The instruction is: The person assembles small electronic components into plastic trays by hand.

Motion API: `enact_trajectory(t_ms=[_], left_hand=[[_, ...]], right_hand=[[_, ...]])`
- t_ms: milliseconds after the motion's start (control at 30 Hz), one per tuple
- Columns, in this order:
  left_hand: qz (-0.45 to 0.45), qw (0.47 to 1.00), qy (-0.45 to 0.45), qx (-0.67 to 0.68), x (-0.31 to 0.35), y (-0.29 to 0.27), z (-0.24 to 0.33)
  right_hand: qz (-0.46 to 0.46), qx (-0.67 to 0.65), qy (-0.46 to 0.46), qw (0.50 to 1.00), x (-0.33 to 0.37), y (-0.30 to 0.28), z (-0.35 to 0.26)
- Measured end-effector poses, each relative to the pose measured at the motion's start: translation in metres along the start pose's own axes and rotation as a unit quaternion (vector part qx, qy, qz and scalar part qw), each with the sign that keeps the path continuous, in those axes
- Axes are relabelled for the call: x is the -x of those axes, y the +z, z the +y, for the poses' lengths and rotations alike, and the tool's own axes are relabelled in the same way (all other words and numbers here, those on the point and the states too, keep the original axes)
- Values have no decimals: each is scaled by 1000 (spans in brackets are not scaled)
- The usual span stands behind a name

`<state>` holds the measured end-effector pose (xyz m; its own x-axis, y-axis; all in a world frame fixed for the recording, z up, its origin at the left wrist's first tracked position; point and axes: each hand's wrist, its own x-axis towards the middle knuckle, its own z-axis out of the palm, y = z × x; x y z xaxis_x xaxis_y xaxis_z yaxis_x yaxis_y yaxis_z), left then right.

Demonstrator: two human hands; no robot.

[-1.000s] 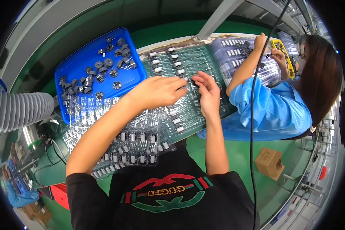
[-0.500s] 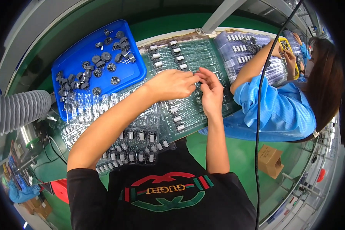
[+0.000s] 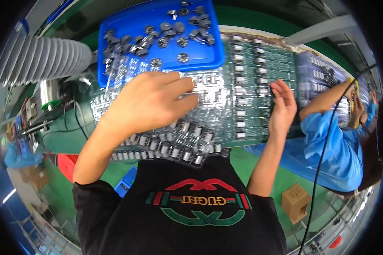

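My left hand (image 3: 157,100) hovers over a pile of clear plastic trays (image 3: 215,100) holding small parts with white cylinders. Its fingers bend downward, and the tips are partly hidden and blurred, so its grip does not show. My right hand (image 3: 283,110) is at the right side of a flat clear tray (image 3: 281,68), with fingers raised and thumb apart; nothing shows between them. Two columns of small black parts with white cylinders (image 3: 239,79) run down that tray. The right hand's fingertips are close to the right column (image 3: 262,80).
Behind my left hand stands a blue bin (image 3: 212,63) of loose dark round parts. A grey ribbed hose (image 3: 55,59) and a wire spool (image 3: 49,95) are at the left. At the right, a co-worker's blue sleeve (image 3: 336,140) reaches toward stacked trays (image 3: 323,78). A black cable (image 3: 327,136) hangs in front.
My hands were together over the flat tray; now they are apart, the left one back over the piled trays. The view has shifted, so the bench appears further right.
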<state>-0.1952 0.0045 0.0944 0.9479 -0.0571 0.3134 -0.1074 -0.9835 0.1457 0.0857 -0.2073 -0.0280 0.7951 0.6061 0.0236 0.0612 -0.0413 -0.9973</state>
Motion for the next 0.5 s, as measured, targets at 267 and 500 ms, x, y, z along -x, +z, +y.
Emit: enact_trajectory(t_ms=[267,500], left_hand=[[-21,995,-86,-52,77,9,34],[-11,996,-63,-62,91,34,27]], right_hand=[[-7,2,-3,1000,-4,4,0],[2,-3,-4,1000,-3,5,-4]])
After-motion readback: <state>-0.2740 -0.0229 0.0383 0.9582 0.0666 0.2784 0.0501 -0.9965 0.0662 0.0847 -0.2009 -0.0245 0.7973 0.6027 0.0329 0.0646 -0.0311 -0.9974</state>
